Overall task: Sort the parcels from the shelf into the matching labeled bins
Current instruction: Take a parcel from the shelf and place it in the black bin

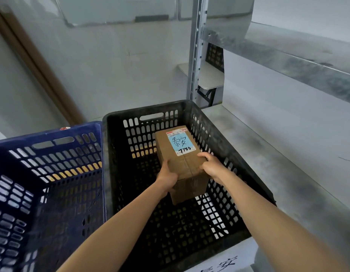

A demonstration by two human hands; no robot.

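A grey metal shelf is running along the right, with a black slotted bin sitting beside it and touching a blue bin on its left. A brown cardboard parcel is being held inside the black bin's walls, the left hand and right hand both gripping its near end from either side, its blue handwritten label facing up

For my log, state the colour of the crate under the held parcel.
Black crate, clearest in the head view.
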